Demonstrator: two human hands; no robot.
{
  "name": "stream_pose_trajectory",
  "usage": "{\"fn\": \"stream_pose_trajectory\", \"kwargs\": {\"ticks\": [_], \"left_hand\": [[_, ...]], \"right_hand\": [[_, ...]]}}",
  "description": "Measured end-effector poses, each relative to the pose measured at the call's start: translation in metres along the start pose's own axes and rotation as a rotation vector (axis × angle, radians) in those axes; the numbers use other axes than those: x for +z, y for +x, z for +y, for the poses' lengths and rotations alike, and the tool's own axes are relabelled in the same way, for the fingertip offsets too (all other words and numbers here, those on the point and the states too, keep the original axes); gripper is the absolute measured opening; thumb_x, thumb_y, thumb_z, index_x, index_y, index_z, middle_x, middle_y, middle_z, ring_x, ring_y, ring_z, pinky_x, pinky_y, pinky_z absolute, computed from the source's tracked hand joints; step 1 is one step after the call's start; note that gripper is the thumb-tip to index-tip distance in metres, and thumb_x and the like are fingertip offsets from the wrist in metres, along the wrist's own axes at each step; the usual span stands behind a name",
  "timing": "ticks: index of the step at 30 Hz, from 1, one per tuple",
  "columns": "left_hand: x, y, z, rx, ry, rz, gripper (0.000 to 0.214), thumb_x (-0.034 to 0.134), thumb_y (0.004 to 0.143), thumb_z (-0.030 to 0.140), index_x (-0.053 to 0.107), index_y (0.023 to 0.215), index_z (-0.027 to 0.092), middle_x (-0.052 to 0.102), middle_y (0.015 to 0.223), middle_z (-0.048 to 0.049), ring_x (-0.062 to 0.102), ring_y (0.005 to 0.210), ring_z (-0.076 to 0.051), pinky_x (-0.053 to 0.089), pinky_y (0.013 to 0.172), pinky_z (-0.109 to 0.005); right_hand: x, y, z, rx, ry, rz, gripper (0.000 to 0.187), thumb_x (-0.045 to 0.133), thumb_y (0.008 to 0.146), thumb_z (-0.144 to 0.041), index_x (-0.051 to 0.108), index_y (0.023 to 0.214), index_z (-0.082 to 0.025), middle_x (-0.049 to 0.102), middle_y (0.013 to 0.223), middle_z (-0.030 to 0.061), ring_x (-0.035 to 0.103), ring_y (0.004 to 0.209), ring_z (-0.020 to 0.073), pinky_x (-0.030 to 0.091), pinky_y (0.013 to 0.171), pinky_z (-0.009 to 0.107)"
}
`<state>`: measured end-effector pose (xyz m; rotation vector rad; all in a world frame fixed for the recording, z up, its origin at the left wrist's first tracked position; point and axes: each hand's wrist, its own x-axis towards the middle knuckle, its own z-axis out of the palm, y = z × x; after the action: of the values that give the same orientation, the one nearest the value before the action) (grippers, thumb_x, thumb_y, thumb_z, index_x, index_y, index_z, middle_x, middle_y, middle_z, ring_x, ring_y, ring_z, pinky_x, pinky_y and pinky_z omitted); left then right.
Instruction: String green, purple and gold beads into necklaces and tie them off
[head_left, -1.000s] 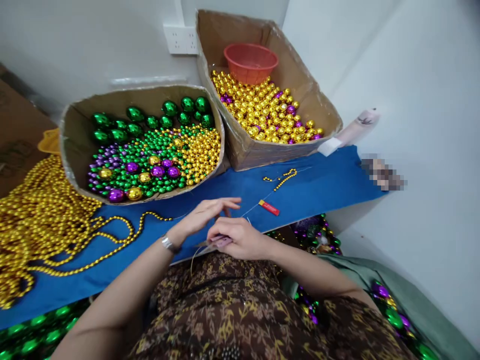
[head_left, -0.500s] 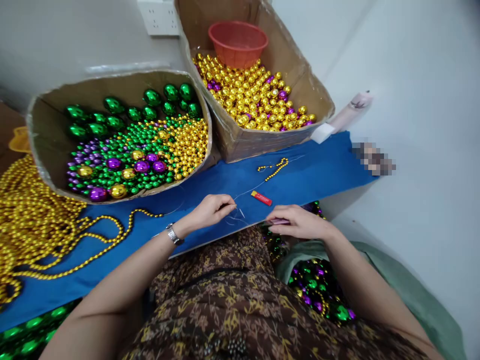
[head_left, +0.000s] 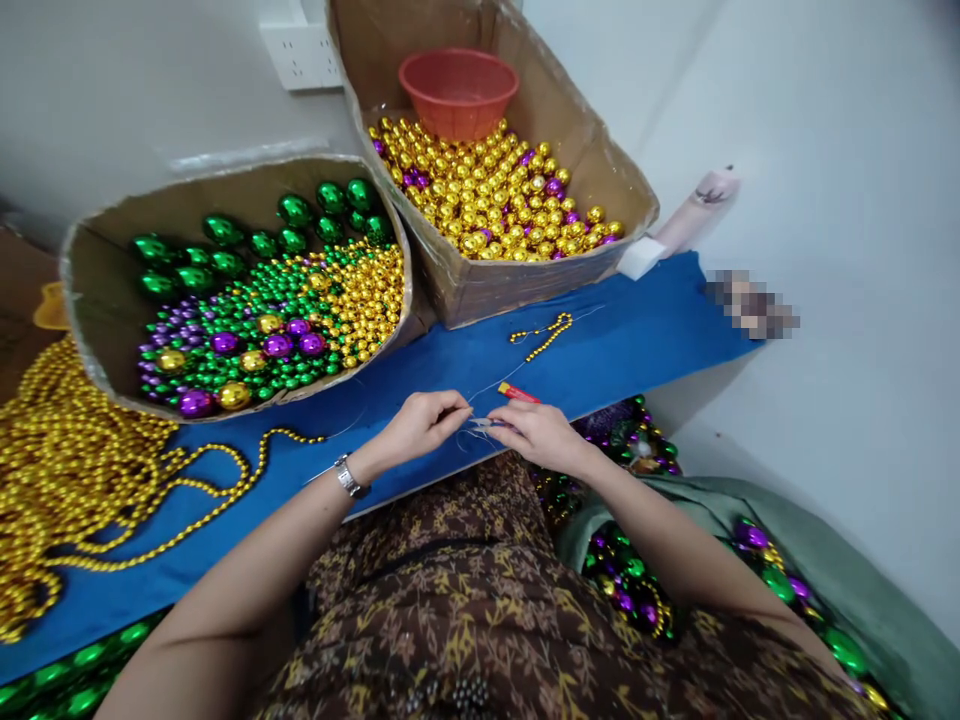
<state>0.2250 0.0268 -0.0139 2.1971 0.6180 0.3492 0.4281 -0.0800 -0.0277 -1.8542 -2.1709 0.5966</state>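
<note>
My left hand (head_left: 431, 420), with a silver watch (head_left: 349, 476) on the wrist, is closed in a pinch on a thin clear thread (head_left: 491, 387). The thread runs toward a short string of gold beads (head_left: 551, 335) lying on the blue cloth. My right hand (head_left: 541, 436) is closed around small thread snips (head_left: 481, 424), whose blades point left at the thread by my left fingertips. Most of their handle is hidden in my palm. Just beyond the right hand lies a small red stick (head_left: 517, 393) with a yellow end, partly covered by the fingers.
Two cardboard boxes of loose beads stand behind: one mixed (head_left: 405, 300), one mostly gold (head_left: 525, 268) with a red basket (head_left: 459, 110). Gold bead strands (head_left: 90, 440) pile up at left on the blue cloth (head_left: 637, 330). A green sack (head_left: 720, 490) of beads sits at lower right.
My right hand has moved left from the table's front edge, bringing the snips up to the thread at my left fingertips. My left hand keeps its pinch. The view has shifted slightly.
</note>
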Motion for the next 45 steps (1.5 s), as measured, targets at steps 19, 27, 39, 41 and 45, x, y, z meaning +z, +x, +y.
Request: {"fn": "stream_pose_trajectory", "kwargs": {"ticks": [19,27,39,41,45], "left_hand": [[-0.074,-0.050,0.017,0.061,-0.873,0.822,0.014,0.076,0.075,0.032,0.067,0.074,0.021,0.069,0.079,0.0013,0.066,0.093,-0.022,0.050,0.096,-0.043],[-0.055,-0.050,0.006,-0.146,-0.999,0.825,0.015,0.079,0.069,0.024,0.068,0.073,0.016,0.054,0.059,0.0030,0.041,0.049,-0.005,0.041,0.046,-0.018],[-0.053,-0.055,-0.001,-0.244,-0.961,0.798,0.018,0.075,0.073,0.030,0.065,0.075,0.015,0.032,0.050,0.0078,0.029,0.042,-0.004,0.026,0.038,-0.015],[-0.053,-0.054,0.001,-0.239,-0.956,0.816,0.021,0.076,0.072,0.032,0.063,0.075,0.016,0.042,0.055,0.0058,0.037,0.046,-0.005,0.035,0.042,-0.017],[-0.051,-0.056,0.003,-0.229,-0.979,0.841,0.022,0.078,0.069,0.030,0.063,0.075,0.016,0.057,0.070,0.0011,0.043,0.050,-0.005,0.040,0.045,-0.018]], "right_hand": [[0.029,0.011,0.036,0.187,-0.361,0.038,0.042,0.035,0.099,-0.047,0.059,0.125,-0.025,0.063,0.114,0.0105,0.056,0.106,0.0224,0.045,0.083,0.029],[0.024,0.022,0.049,0.385,-0.427,0.011,0.042,0.036,0.098,-0.047,0.056,0.128,-0.024,0.062,0.114,0.0106,0.056,0.104,0.0238,0.045,0.077,0.029],[0.042,0.045,-0.011,-0.122,-0.274,0.008,0.038,0.033,0.101,-0.037,0.059,0.124,-0.024,0.065,0.110,0.0089,0.057,0.100,0.0202,0.043,0.084,0.030],[0.058,0.062,-0.042,-0.288,-0.260,-0.053,0.034,0.034,0.101,-0.033,0.062,0.119,-0.023,0.066,0.104,0.0078,0.058,0.096,0.0192,0.045,0.079,0.029],[0.090,0.098,-0.099,-0.514,-0.313,-0.078,0.029,0.037,0.098,-0.016,0.061,0.115,-0.015,0.067,0.100,0.0112,0.056,0.095,0.0218,0.046,0.074,0.033]]}}
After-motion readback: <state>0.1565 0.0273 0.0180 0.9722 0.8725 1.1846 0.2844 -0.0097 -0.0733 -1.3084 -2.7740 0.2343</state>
